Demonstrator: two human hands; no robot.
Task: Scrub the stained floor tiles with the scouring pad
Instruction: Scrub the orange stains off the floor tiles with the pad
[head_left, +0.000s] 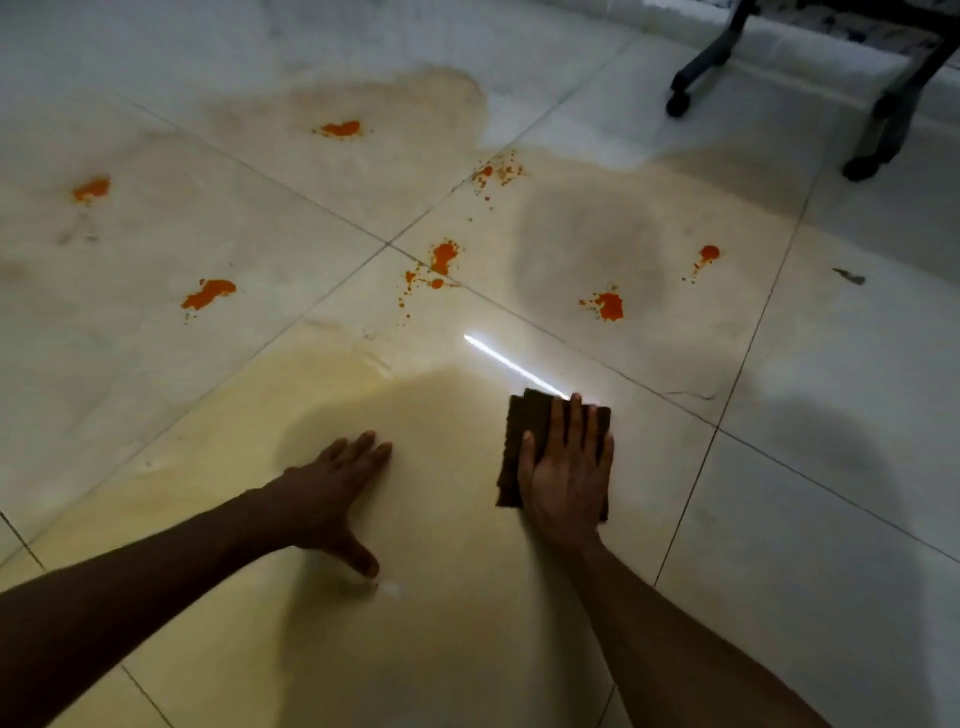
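Fingers (574, 426) of R hand (566, 478) flat atop scouring pad (524, 421) w/ palm.

Seven orange stains (609, 305), one scouring pad (524, 421), two hands (566, 478).

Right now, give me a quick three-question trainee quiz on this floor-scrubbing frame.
1. True or false: the left hand holds the scouring pad.
2. Which hand presses the pad flat on the floor? A) left B) right C) both
3. Fill in: the splatter nearest the pad's far edge is coloured ____.

Key: 1 false, it lies bare on the tile. 2 B, the right hand. 3 orange, as in the stain.
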